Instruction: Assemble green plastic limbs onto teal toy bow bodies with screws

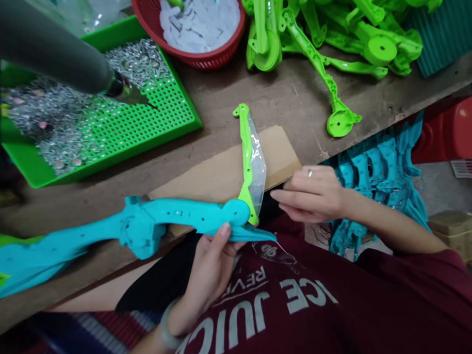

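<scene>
My left hand (212, 264) grips a long turquoise plastic toy part (149, 228) near its round hub, holding it level over the table edge. A lime-green arm (245, 156) with a clear plastic film stands up from that hub, resting over a cardboard sheet (220, 171). My right hand (316, 195) hovers just right of the green arm, fingers stretched out flat and holding nothing, a ring on one finger.
A green perforated tray (153, 117) of small metal screws sits at left under a grey power screwdriver (50, 46). A red basket (202, 26) of white pieces stands behind. Lime-green parts (326, 40) pile at back right; turquoise parts (375, 171) lie below the table edge.
</scene>
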Motion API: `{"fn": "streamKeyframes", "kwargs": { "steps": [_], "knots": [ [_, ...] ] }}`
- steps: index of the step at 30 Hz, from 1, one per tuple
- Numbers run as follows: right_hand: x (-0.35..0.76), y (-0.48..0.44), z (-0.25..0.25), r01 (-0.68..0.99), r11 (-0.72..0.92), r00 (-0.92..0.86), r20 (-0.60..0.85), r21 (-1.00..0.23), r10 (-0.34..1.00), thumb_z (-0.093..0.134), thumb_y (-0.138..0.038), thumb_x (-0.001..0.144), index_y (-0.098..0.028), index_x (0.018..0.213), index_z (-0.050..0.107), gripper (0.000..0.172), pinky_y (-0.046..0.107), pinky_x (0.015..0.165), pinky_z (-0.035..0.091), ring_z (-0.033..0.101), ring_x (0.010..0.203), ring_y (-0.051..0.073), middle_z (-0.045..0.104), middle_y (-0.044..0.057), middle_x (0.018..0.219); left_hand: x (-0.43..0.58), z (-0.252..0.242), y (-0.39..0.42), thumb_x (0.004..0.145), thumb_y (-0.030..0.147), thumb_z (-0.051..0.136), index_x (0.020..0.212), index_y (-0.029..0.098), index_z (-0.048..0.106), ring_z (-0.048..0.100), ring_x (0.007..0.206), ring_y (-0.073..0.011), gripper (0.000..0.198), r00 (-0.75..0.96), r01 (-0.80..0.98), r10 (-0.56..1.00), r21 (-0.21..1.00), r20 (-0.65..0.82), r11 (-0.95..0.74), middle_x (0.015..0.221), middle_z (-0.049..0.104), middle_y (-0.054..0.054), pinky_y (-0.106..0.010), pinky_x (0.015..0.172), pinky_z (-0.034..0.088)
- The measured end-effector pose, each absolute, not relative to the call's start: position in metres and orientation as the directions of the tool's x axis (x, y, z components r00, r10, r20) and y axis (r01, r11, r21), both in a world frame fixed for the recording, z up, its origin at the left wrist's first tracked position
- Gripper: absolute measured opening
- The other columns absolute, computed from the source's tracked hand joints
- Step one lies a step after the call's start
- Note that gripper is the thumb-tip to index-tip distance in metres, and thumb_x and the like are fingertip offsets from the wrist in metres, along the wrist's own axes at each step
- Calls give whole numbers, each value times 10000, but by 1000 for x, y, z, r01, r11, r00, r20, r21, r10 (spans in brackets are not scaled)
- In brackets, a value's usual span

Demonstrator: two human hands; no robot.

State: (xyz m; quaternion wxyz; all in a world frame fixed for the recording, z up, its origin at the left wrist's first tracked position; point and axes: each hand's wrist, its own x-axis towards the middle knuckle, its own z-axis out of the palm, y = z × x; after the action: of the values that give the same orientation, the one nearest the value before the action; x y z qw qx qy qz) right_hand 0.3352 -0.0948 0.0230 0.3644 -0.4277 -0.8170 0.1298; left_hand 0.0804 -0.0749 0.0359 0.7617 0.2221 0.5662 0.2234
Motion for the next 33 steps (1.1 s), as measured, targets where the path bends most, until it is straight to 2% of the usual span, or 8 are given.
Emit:
{"fn": "streamKeyframes", "kwargs": {
  "steps": [3, 5, 10, 16, 20, 25, 29, 33],
  "knots": [
    [342, -67, 36, 681, 630, -537, 329, -374, 777, 584, -249, 959, -256, 1306, 576, 347, 430, 881, 526, 630, 1126, 245, 677, 61, 1242, 82, 37, -74, 698, 497, 885, 900, 169, 779, 758, 832, -219, 400, 241, -107, 597, 591, -765, 800, 921, 800, -68, -353, 827, 648],
    [340, -49, 40, 629, 713, -670, 250, -309, 699, 598, -295, 964, -199, 1324, 547, 377, 501, 977, 496, 576, 1234, 282, 642, 103, 1299, 84, 38, -74, 683, 476, 900, 887, 173, 779, 755, 829, -207, 385, 235, -140, 589, 573, -773, 808, 924, 799, -59, -333, 815, 646],
    [335, -25, 36, 523, 849, -826, 195, -83, 528, 503, -479, 1006, -182, 1100, 616, 331, 431, 876, 497, 605, 1002, 236, 682, 85, 1012, 91, 38, -74, 687, 350, 916, 897, 185, 776, 747, 953, -213, 302, 347, -196, 470, 427, -812, 883, 997, 796, -53, -340, 889, 621],
    [333, -32, 44, 596, 803, -795, 126, -17, 593, 408, -555, 1021, -159, 920, 620, 461, 390, 745, 397, 541, 852, 234, 641, 93, 844, 107, 38, -72, 761, 401, 861, 970, 169, 763, 737, 973, -201, 327, 486, -228, 452, 390, -748, 892, 1030, 791, -86, -284, 825, 606],
    [336, -31, 65, 692, 701, -701, 71, -173, 709, 504, -589, 970, -134, 1060, 643, 484, 405, 771, 437, 557, 911, 257, 660, 124, 966, 115, 33, -78, 705, 446, 893, 924, 168, 761, 733, 947, -191, 378, 456, -311, 512, 408, -728, 858, 992, 792, -70, -258, 787, 598],
    [336, 47, 82, 739, 417, -176, 445, -530, 878, 556, -535, 952, -261, 1465, 423, 597, 497, 963, 500, 541, 1253, 308, 532, 147, 1402, 121, 28, -84, 670, 525, 896, 894, 160, 758, 733, 957, -189, 450, 476, -384, 513, 356, -715, 852, 1028, 792, -91, -241, 793, 586],
    [307, 136, 88, 366, 531, -319, 433, -765, 843, 558, -631, 910, -309, 1485, 376, 683, 462, 1002, 523, 553, 1300, 265, 512, 106, 1484, 121, 24, -86, 667, 600, 871, 960, 153, 753, 726, 1002, -206, 547, 509, -402, 526, 352, -681, 845, 1081, 781, -115, -238, 774, 580],
    [273, 170, 102, 157, 406, -473, 292, -900, 831, 687, -543, 849, -221, 1220, 597, 500, 389, 904, 570, 676, 1015, 209, 706, 63, 1103, 124, 15, -90, 637, 716, 822, 976, 150, 716, 721, 1052, -250, 669, 594, -397, 475, 277, -650, 875, 1092, 772, -135, -284, 770, 595]
  ]
}}
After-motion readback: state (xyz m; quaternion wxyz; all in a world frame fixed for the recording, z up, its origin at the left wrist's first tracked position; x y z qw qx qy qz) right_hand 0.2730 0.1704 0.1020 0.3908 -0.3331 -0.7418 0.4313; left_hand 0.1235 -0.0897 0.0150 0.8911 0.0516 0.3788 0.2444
